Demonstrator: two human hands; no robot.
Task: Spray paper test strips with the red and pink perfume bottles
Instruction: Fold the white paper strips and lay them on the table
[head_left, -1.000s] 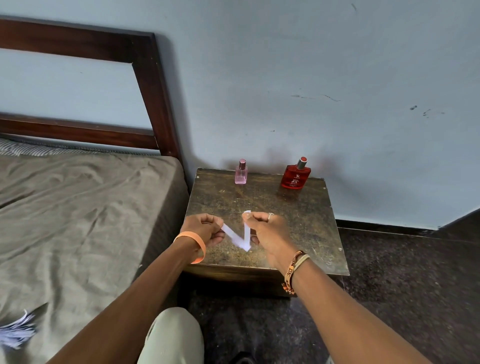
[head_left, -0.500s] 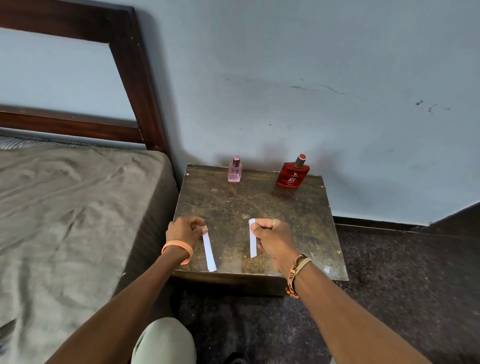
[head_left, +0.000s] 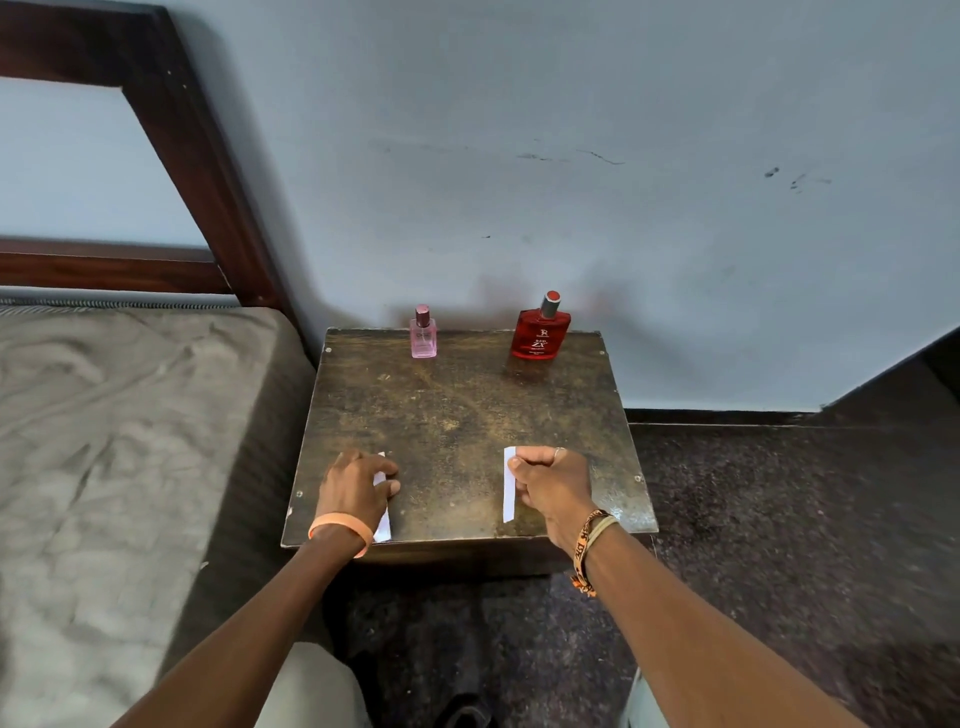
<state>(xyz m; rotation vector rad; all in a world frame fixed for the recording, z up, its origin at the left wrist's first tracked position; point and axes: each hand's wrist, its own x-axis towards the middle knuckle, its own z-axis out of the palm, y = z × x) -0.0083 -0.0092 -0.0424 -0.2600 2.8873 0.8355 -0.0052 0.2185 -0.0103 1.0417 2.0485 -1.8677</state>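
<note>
Your left hand rests at the near left of the small wooden table, fingers curled and pinching the left paper strip. This strip lies flat on the tabletop, its near end at the near edge; your hand covers much of its length. Your right hand rests at the near right, thumb and curled fingers pinching the upper part of the right paper strip. That strip also runs near to far and lies flat, well apart from the left strip.

The pink perfume bottle stands upright at the far edge, left of centre. The red perfume bottle stands upright at the far edge to its right, apart from it. Both bottles are well apart from your hands. A bed sits left of the table.
</note>
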